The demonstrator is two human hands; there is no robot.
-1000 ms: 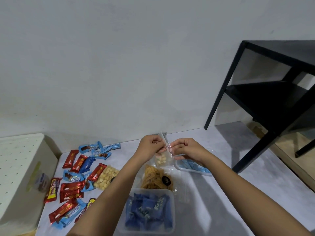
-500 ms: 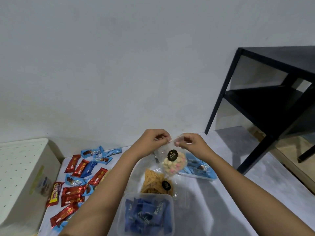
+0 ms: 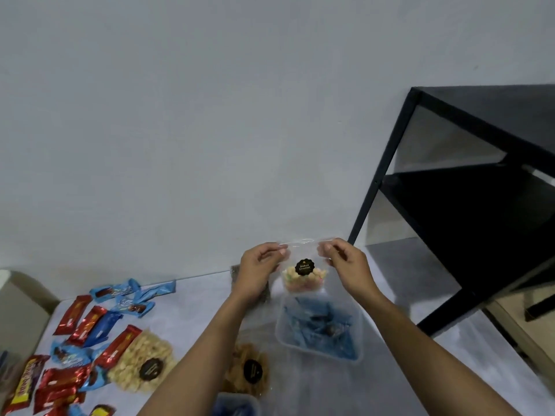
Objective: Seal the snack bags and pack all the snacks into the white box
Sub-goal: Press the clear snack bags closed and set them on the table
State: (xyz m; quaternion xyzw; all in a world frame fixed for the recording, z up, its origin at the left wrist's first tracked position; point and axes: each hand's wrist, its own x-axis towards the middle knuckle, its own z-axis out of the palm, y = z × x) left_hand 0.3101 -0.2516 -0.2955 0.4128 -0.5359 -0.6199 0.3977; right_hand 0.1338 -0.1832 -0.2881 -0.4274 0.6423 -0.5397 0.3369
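I hold a clear snack bag (image 3: 304, 276) of small coloured biscuits upright in the air; it carries a round black label. My left hand (image 3: 260, 271) pinches the bag's top left corner and my right hand (image 3: 345, 265) pinches the top right corner, stretching the top edge between them. Only the corner of the white box (image 3: 18, 304) shows at the far left edge. A bag of pale puffs (image 3: 144, 363) and a bag of brown strips (image 3: 247, 370) lie on the table, each with a black label.
Red and blue wrapped bars (image 3: 90, 331) are scattered at the left. A clear tub of blue packets (image 3: 321, 328) sits under the held bag; another tub's rim (image 3: 237, 403) shows at the bottom. A black shelf frame (image 3: 468, 190) stands to the right.
The view has tilted up and shifted. The bag turned from edge-on to facing me, and my hands moved apart to its two top corners.
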